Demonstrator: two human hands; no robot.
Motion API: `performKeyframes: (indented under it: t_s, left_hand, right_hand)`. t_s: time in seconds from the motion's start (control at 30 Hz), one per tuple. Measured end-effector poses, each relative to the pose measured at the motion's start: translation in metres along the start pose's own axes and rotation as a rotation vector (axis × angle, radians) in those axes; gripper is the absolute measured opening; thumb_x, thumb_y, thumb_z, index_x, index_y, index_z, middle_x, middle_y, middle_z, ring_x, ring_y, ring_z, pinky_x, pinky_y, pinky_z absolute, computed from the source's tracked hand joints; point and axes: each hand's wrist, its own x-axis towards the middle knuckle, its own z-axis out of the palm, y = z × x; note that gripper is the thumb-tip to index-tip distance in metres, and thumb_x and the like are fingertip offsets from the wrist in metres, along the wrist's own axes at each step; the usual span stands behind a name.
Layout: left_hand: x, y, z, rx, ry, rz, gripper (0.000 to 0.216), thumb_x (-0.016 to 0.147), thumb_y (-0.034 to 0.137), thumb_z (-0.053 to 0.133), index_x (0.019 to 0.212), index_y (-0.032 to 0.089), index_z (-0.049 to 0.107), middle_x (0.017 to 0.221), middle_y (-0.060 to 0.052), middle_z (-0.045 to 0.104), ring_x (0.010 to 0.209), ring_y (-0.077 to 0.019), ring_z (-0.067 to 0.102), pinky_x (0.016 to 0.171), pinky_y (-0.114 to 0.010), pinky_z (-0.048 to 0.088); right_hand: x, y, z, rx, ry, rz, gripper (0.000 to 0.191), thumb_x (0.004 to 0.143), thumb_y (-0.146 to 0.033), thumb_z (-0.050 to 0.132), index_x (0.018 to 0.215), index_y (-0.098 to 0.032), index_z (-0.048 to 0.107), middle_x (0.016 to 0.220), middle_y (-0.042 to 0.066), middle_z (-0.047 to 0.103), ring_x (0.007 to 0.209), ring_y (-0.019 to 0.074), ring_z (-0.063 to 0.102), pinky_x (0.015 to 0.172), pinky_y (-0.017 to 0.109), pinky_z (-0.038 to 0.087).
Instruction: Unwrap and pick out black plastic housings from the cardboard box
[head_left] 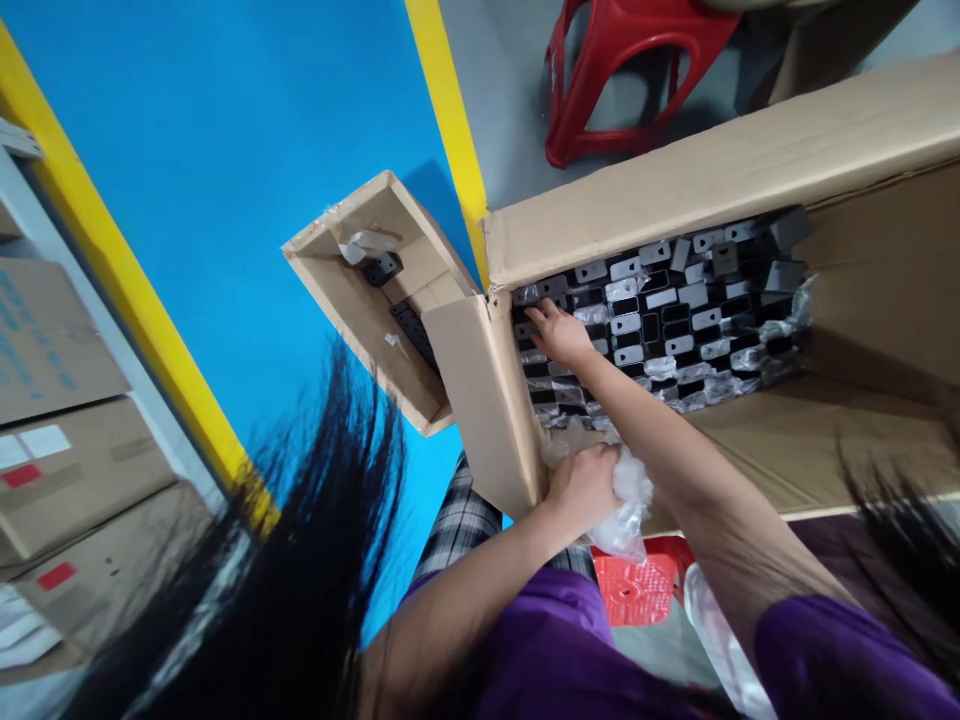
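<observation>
Clear plastic wrap is bunched in my left hand, whose fingers are closed around it at the near left corner of a large cardboard box. My right hand reaches into this box. Its fingers are apart, and the fingertips rest on the left end of a packed layer of small rectangular parts. These show dark and silver ends, set in rows, with clear plastic between several of them. A few loose parts lie on top at the far right of the layer.
Left of the large box, a smaller open carton on the blue floor holds a few dark parts with holes. A red plastic stool stands beyond. Cartons sit on a rack at left. Something red and plastic is below my arms.
</observation>
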Motion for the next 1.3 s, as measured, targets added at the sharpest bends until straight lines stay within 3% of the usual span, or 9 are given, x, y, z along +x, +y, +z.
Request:
performKeyframes:
  t_s: [0.1,0.17,0.3,0.47,0.67,0.9,1.07,1.2,1.3]
  left_hand:
    - [0.000,0.002,-0.001,-0.004,0.014,-0.006,0.030,0.081,0.031,0.065,0.108,0.017,0.066,0.115,-0.011,0.073,0.104,-0.0297,0.071,0.091,-0.039,0.059]
    - [0.001,0.002,-0.001,-0.007,0.019,-0.010,0.030,0.082,0.032,0.065,0.108,0.017,0.066,0.115,-0.011,0.073,0.105,-0.0299,0.071,0.092,-0.039,0.058]
    - [0.001,0.001,0.000,0.009,0.015,-0.019,0.030,0.082,0.030,0.066,0.109,0.017,0.066,0.115,-0.011,0.073,0.106,-0.0287,0.071,0.092,-0.038,0.058]
    - [0.002,-0.001,0.001,0.012,0.033,-0.010,0.031,0.083,0.032,0.066,0.110,0.017,0.066,0.115,-0.011,0.073,0.106,-0.0280,0.071,0.092,-0.036,0.057]
    - [0.002,0.000,0.000,0.032,0.042,-0.025,0.030,0.084,0.032,0.066,0.110,0.017,0.066,0.115,-0.011,0.073,0.106,-0.0270,0.071,0.092,-0.036,0.057]
    - [0.006,0.001,-0.001,0.064,0.067,-0.067,0.031,0.083,0.034,0.067,0.111,0.019,0.066,0.119,-0.010,0.072,0.108,-0.0265,0.070,0.091,-0.034,0.057]
    - [0.007,0.001,-0.002,0.080,0.072,-0.069,0.031,0.082,0.033,0.068,0.108,0.017,0.067,0.114,-0.010,0.073,0.105,-0.0273,0.071,0.089,-0.035,0.057]
    - [0.007,0.000,-0.002,0.101,0.064,-0.075,0.032,0.082,0.035,0.070,0.108,0.018,0.067,0.114,-0.010,0.073,0.106,-0.0265,0.071,0.090,-0.034,0.056]
    - [0.008,0.000,-0.001,0.111,0.064,-0.074,0.030,0.082,0.033,0.069,0.108,0.017,0.066,0.114,-0.010,0.073,0.105,-0.0264,0.071,0.090,-0.034,0.056]
  right_hand:
    - [-0.018,0.014,0.013,-0.033,0.000,-0.189,0.035,0.100,-0.025,0.045,0.127,-0.017,0.065,0.128,0.015,0.061,0.111,0.0272,0.060,0.083,0.033,0.046]
    - [-0.025,0.019,0.025,-0.050,-0.025,-0.237,0.032,0.099,-0.022,0.045,0.118,-0.015,0.070,0.122,0.015,0.064,0.109,0.0273,0.059,0.085,0.035,0.043]
    - [-0.025,0.024,0.045,-0.050,-0.013,-0.253,0.040,0.102,-0.016,0.035,0.117,-0.012,0.071,0.123,0.016,0.065,0.110,0.0276,0.055,0.088,0.039,0.039]
    - [-0.023,0.030,0.054,-0.008,-0.003,-0.309,0.036,0.102,-0.017,0.038,0.118,-0.017,0.070,0.128,0.014,0.064,0.111,0.0260,0.052,0.092,0.039,0.036]
    - [-0.021,0.024,0.054,0.040,0.017,-0.249,0.038,0.103,-0.017,0.032,0.117,-0.009,0.067,0.131,0.019,0.060,0.113,0.0288,0.052,0.095,0.042,0.037]
    - [-0.024,0.027,0.045,0.134,0.003,-0.199,0.027,0.100,-0.019,0.045,0.116,-0.008,0.064,0.120,0.017,0.062,0.110,0.0250,0.056,0.098,0.036,0.041]
    - [-0.027,0.018,0.044,0.225,0.004,-0.156,0.024,0.094,-0.016,0.053,0.113,-0.010,0.066,0.130,0.021,0.059,0.118,0.0295,0.053,0.097,0.041,0.041]
    - [-0.022,0.016,0.043,0.371,-0.002,-0.094,0.020,0.094,-0.015,0.050,0.097,-0.011,0.068,0.112,0.018,0.068,0.113,0.0280,0.056,0.097,0.039,0.041]
    - [-0.021,0.023,0.039,0.525,-0.022,-0.046,0.013,0.093,-0.020,0.055,0.094,-0.014,0.065,0.096,0.011,0.072,0.097,0.0219,0.062,0.090,0.032,0.045]
